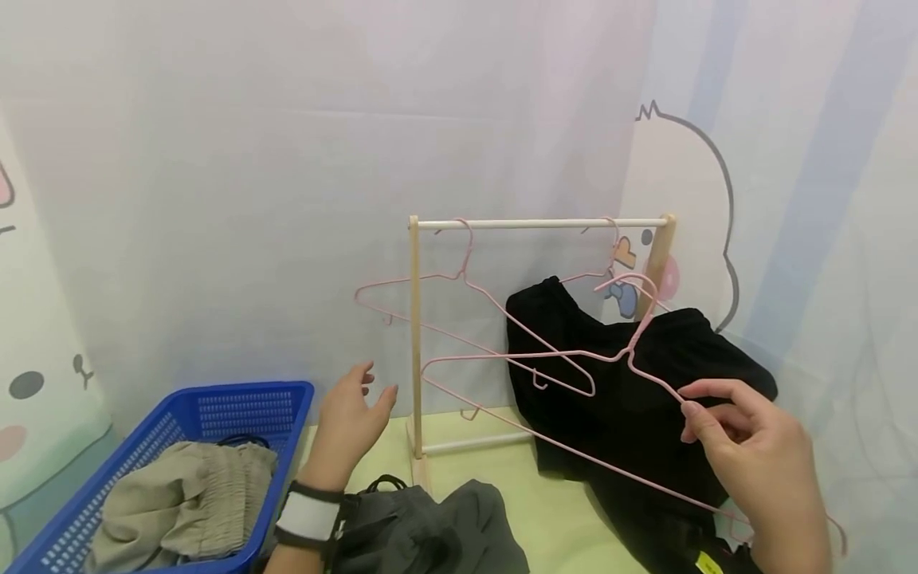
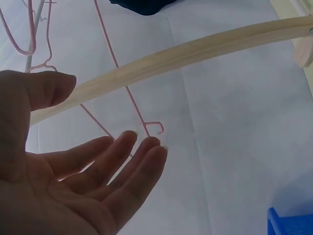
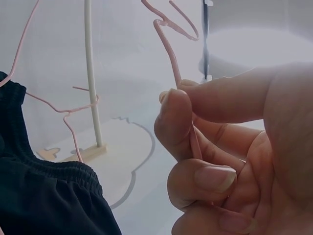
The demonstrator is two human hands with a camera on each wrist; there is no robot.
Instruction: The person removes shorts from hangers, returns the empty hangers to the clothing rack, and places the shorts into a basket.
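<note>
The R hand [image 1: 755,448], in front of the rack [image 1: 545,225] near its right end, has thumb & fingers pinched on one shoulder of a bare pink hanger [image 1: 641,331], held tilted in front of the rack w/ its hook off the rail. Gripped off-centre like that, it could prob twist or dip at the far end. Its little lower hooks could also snag the black garment [image 1: 645,430], gathered at the waist & hung at the rack's right end, or tangle w/ the empty hanger [image 1: 468,253] on the rack's left part; they overlap from the wearer's side, tho I can't tell if anything touches. A snag + quick tug might drag the black garment loose or tip the rack, which looks light IMO. L hand [image 1: 351,418] is just left of the rack, fingers loose, thumb apart, nothing in grip; a careless sweep could knock the rack's left post. A dark grey garment [image 1: 473,526] lies bunched in front of the rack's left part, so a low pass w/ the hanger might catch it too. Blue basket [image 1: 244,387] w/ a beige garment [image 1: 186,494] sits left of the rack, prob at risk only from a stray L-hand nudge.
</note>
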